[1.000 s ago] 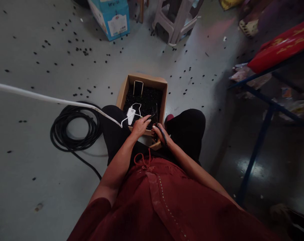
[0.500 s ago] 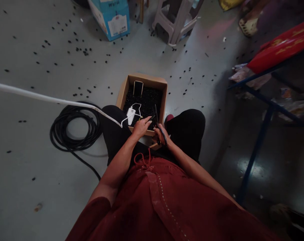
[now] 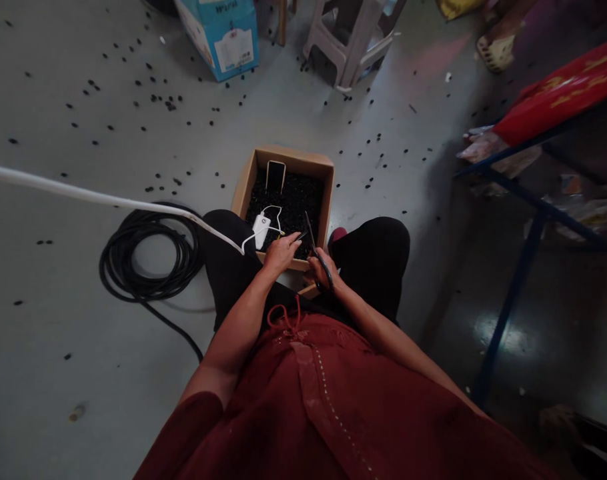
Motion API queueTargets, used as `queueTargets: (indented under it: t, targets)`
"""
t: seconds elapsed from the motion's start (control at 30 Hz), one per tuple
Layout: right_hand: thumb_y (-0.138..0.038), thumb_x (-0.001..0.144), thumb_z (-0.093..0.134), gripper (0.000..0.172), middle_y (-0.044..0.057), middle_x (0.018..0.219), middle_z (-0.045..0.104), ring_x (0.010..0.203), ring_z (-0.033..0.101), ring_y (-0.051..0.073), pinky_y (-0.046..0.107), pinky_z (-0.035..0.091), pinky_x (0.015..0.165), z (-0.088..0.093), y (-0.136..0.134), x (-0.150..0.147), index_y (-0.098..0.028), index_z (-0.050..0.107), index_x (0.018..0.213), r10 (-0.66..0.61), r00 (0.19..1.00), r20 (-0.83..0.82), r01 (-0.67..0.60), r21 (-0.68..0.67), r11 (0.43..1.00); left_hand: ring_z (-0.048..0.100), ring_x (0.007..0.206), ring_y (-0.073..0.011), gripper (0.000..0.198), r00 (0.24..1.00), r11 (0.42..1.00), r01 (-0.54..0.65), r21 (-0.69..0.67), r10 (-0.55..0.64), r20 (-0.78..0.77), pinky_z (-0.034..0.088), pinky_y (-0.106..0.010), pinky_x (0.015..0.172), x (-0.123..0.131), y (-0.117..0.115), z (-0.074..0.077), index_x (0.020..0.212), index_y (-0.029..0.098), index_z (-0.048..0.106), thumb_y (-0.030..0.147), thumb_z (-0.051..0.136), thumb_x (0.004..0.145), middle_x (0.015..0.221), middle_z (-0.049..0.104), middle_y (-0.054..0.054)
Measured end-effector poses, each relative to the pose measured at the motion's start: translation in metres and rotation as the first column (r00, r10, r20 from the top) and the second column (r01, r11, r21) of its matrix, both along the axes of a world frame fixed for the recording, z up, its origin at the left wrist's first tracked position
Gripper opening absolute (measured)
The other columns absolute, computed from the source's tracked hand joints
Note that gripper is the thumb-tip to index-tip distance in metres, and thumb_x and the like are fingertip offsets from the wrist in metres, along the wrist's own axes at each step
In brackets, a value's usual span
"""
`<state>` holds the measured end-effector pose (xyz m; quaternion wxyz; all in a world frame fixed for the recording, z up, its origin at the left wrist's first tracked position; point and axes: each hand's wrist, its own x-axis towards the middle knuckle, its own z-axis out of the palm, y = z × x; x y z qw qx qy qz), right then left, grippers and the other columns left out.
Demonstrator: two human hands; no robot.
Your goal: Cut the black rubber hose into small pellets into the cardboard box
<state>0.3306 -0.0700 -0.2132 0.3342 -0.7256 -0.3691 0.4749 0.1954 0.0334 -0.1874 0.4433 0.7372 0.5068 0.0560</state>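
Observation:
My right hand (image 3: 324, 265) is wrapped around the dark handles of a pair of scissors (image 3: 310, 227), whose blades point away from me over a cardboard box (image 3: 293, 157). Beside the blades, my left hand (image 3: 280, 253) pinches a small, thin dark piece (image 3: 301, 236) between thumb and fingers. Whether the blades touch that piece is too small to tell. Many small black pieces (image 3: 299, 193) fill the box between my knees. On them lie a white power bank (image 3: 261, 231) with a white cable and, towards the far side, a phone-like dark rectangle (image 3: 275, 177) with a pale edge.
A coil of black hose or cable (image 3: 128, 260) lies left of my leg, under a white cord (image 3: 83, 194). A blue carton (image 3: 228, 40) and a grey plastic stool (image 3: 351, 50) stand ahead. Blue metal framing (image 3: 521, 267) is at right. Black bits dot the floor.
The scissors' handles have come together and the blades have swung slightly left. The dark piece in my left hand has dipped a little. Both hands stay nearly in place.

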Motion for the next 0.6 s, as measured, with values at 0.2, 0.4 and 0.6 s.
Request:
queueTargets:
  t: [0.2, 0.4, 0.6]
  targets:
    - [-0.035, 0.076, 0.046, 0.012, -0.002, 0.067, 0.050, 0.065, 0.047, 0.016, 0.027, 0.039, 0.060, -0.0033, 0.0001, -0.0006, -0.024, 0.048, 0.078, 0.000, 0.996, 0.089, 0.000, 0.002, 1.000, 0.062, 0.116, -0.0226, 0.041, 0.999, 1.000, 0.002, 0.005, -0.002, -0.040, 0.045, -0.032, 0.099, 0.0002, 0.0005, -0.0008, 0.130, 0.026, 0.062, 0.035, 0.047, 0.092, 0.127, 0.066, -0.006]
    - [-0.033, 0.075, 0.047, 0.010, -0.001, 0.067, 0.051, 0.065, 0.048, 0.017, 0.028, 0.039, 0.063, -0.0066, -0.0003, 0.0000, -0.024, 0.049, 0.077, 0.002, 0.995, 0.102, -0.002, -0.003, 1.000, 0.064, 0.112, -0.0237, 0.041, 0.997, 0.999, 0.026, 0.019, -0.025, -0.072, 0.046, -0.032, 0.095, 0.0009, 0.0016, -0.0019, 0.129, 0.026, 0.063, 0.035, 0.047, 0.092, 0.123, 0.069, -0.007]
    - [-0.034, 0.073, 0.049, 0.010, -0.001, 0.067, 0.052, 0.064, 0.048, 0.016, 0.027, 0.040, 0.061, -0.0092, 0.0014, -0.0008, -0.024, 0.050, 0.074, -0.033, 0.998, 0.061, 0.035, -0.029, 0.999, 0.066, 0.107, -0.0219, 0.039, 0.992, 0.999, 0.027, 0.035, -0.022, -0.124, 0.047, -0.029, 0.090, 0.0005, 0.0023, -0.0032, 0.128, 0.029, 0.063, 0.035, 0.046, 0.093, 0.116, 0.072, -0.006]
